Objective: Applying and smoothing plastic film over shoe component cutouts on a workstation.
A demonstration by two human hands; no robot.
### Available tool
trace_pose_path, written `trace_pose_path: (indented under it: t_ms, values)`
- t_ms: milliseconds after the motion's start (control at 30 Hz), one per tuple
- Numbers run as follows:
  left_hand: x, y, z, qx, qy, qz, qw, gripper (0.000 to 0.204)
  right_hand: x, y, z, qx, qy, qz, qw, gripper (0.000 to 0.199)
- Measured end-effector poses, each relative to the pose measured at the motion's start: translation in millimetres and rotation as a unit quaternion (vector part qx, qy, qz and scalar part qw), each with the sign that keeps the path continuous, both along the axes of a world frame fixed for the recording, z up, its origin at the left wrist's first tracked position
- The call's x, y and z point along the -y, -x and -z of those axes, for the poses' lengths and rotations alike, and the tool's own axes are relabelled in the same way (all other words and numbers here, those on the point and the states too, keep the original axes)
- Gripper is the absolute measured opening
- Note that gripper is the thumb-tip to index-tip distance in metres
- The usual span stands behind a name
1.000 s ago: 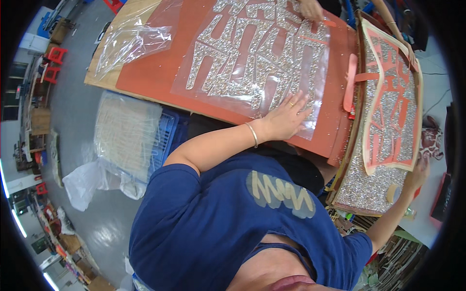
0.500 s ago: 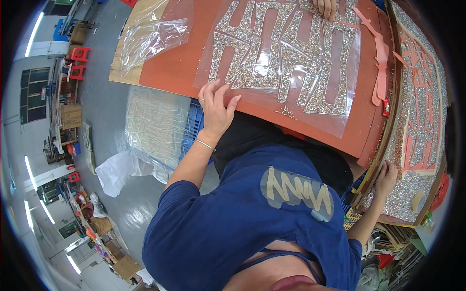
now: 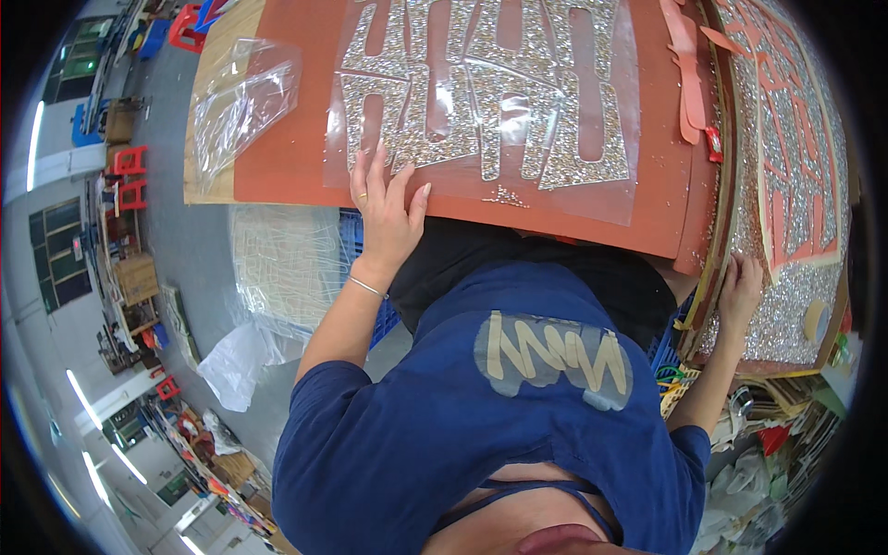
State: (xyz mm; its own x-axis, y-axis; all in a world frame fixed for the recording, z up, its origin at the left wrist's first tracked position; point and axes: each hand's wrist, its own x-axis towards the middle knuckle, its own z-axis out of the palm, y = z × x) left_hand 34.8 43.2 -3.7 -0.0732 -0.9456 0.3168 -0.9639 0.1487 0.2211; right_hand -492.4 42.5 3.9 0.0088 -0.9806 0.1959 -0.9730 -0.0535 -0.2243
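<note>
a navy-blue short-sleeved top (image 3: pixel 398 435) is worn, its front marked by a grey patch (image 3: pixel 555 359) with a cream zigzag (image 3: pixel 494 340); thin dark-blue straps (image 3: pixel 541 485), black lap cloth (image 3: pixel 518 254), a slim silver-coloured bangle (image 3: pixel 369 288) and, on the left hand (image 3: pixel 390 227), a gold-coloured ring (image 3: pixel 363 195) are also worn.

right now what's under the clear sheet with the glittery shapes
Through the clear sheet, around and between the glittery shapes, a red-brown surface shows. What lies directly beneath the shapes is covered, as is a small part behind the left hand at the near edge.
</note>
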Motion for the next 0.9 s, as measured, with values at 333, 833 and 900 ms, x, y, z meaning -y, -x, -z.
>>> trace_pose_path:
  t_ms: [333,833,900]
  values:
    - [17,97,2,-0.092,-0.038,0.165,0.981,0.060,4,-13,-8,0.012,0.009,0.018,1.000,0.009]
    - [27,107,28,-0.152,0.025,0.201,0.967,0.036,12,-2,-2,-0.001,-0.033,0.014,0.999,0.009]
    - [33,116,17,-0.079,-0.004,0.199,0.977,0.046,8,8,4,-0.010,-0.020,0.013,1.000,0.011]
